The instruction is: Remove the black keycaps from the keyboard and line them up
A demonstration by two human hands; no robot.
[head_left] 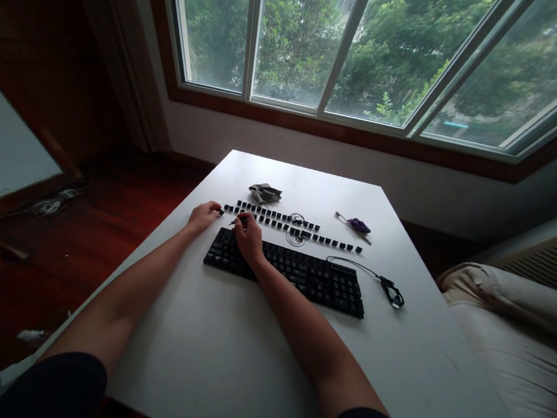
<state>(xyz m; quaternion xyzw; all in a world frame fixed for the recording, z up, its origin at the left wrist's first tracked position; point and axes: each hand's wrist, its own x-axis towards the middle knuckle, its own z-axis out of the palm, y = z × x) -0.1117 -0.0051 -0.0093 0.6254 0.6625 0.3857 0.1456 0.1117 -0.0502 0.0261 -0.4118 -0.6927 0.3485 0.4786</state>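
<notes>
At the left end of the rows of small black keycaps (277,223), my left hand (204,216) is closed, with its fingertips on a black keycap (220,212). My right hand (248,234) is above the upper left corner of a black keyboard (296,268), its fingers pinched together. A thin dark piece (232,222) pokes out on the left of those fingers; its kind is too small to make out. My right hand and wrist hide part of the keyboard. The keycaps lie in two lines behind the keyboard.
A crumpled grey cloth (265,193) lies behind the keycaps. To the right are a brush-like stick with a purple bundle (358,225) and the keyboard's coiled cable (392,293). Thin rings (295,240) lie among the keycaps. The white table (182,346) faces a window.
</notes>
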